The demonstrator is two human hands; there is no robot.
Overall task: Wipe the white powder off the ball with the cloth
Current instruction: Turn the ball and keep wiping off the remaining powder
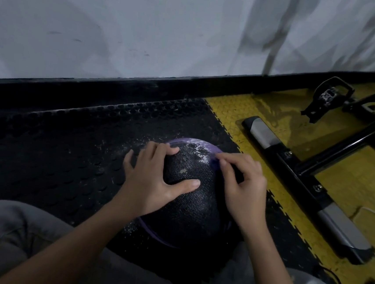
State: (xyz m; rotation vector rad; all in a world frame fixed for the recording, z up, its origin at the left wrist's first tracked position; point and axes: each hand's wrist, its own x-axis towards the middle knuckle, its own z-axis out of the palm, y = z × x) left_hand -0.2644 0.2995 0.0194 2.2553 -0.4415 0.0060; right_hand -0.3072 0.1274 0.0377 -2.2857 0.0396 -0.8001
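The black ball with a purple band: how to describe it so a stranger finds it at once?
Below the white wall, on the black studded floor mat, sits the round textured black ball. The left hand and right hand rest on it; white powder streaks its purple band.

Both bare forearms come in from the lower edge of the view and draw together over the ball (187, 203). The left hand (155, 177) lies flat on the ball's left side, with its fingers spread and the thumb stretched across the top toward the right. The right hand (244, 188) sits on the ball's right side, fingers bent and tips bunched against the thumb. Whether they pinch anything cannot be told. The hands are near each other but do not touch.
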